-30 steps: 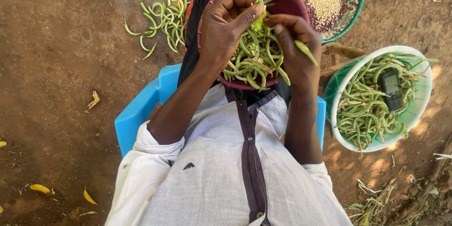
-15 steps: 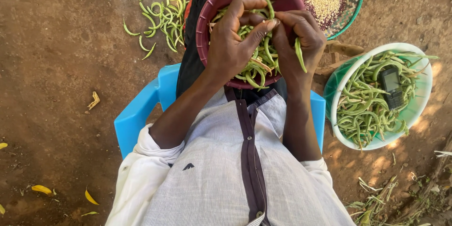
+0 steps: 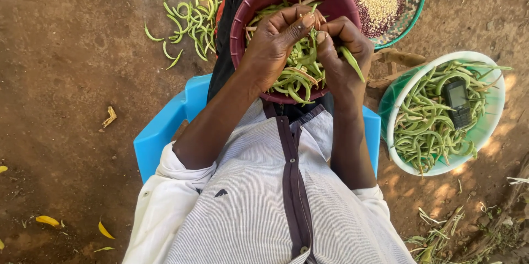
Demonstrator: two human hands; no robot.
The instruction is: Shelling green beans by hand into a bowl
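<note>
Pinching one green bean pod (image 3: pixel 351 61) together, left hand (image 3: pixel 275 44), right hand (image 3: pixel 343 49), over maroon bowl (image 3: pixel 259 0) (on lap), pale basin (image 3: pixel 496 115) nearby

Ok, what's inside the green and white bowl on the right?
The green and white bowl holds a heap of green bean pods, with a dark mobile phone lying on top. The pods cover most of the bowl's bottom, so anything beneath them cannot be seen.
</note>
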